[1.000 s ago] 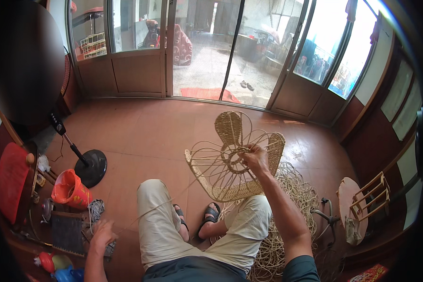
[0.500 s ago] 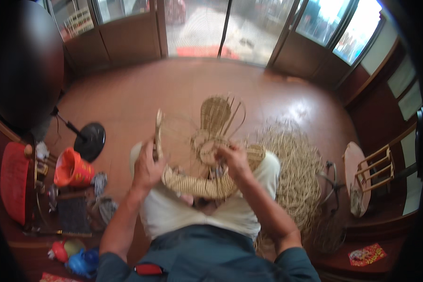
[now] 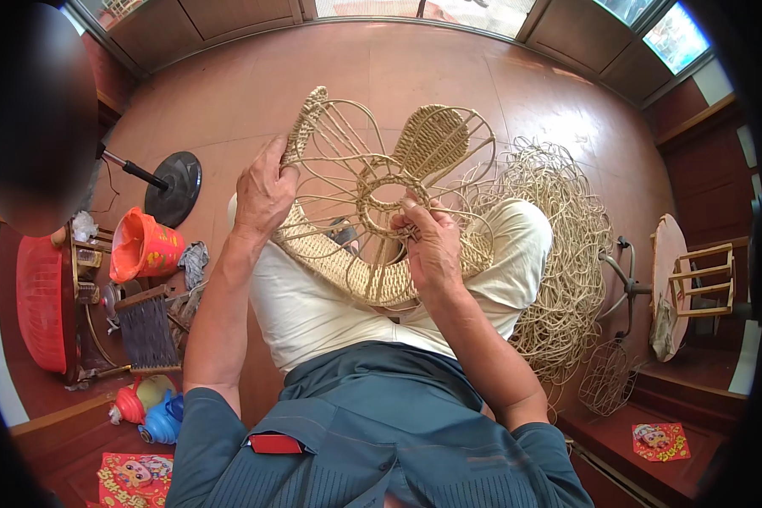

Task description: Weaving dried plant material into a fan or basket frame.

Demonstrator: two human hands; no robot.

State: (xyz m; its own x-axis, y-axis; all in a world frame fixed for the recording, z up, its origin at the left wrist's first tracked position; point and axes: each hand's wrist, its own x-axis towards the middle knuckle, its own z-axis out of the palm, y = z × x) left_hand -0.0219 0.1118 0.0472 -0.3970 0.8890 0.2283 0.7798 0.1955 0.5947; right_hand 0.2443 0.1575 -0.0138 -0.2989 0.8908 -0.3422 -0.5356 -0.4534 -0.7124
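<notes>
Across my lap lies a woven straw-cord piece (image 3: 347, 269) on a wire-like frame. A small wrapped ring (image 3: 366, 201) sits at its middle, with thin spokes fanning out. Dense weaving covers the curved near rim, an upright strip at the left and an oval panel (image 3: 433, 140) at the far side. My left hand (image 3: 264, 190) is closed round the woven strip at the left rim. At the right side of the ring, my right hand (image 3: 434, 247) is closed in a pinch; its fingertips partly hide what they grip, which looks like cord.
A big tangled pile of straw cord (image 3: 563, 279) lies on the floor by my right knee. Left of me stand a red-orange bucket (image 3: 146, 245) and a round black stand base (image 3: 174, 188). To the right are a small wooden stool (image 3: 701, 279) and a wire frame (image 3: 608, 377).
My view has tilted lower, so the doors sit higher in the picture. The woven piece shows more face-on and larger. Both hands keep their places on it.
</notes>
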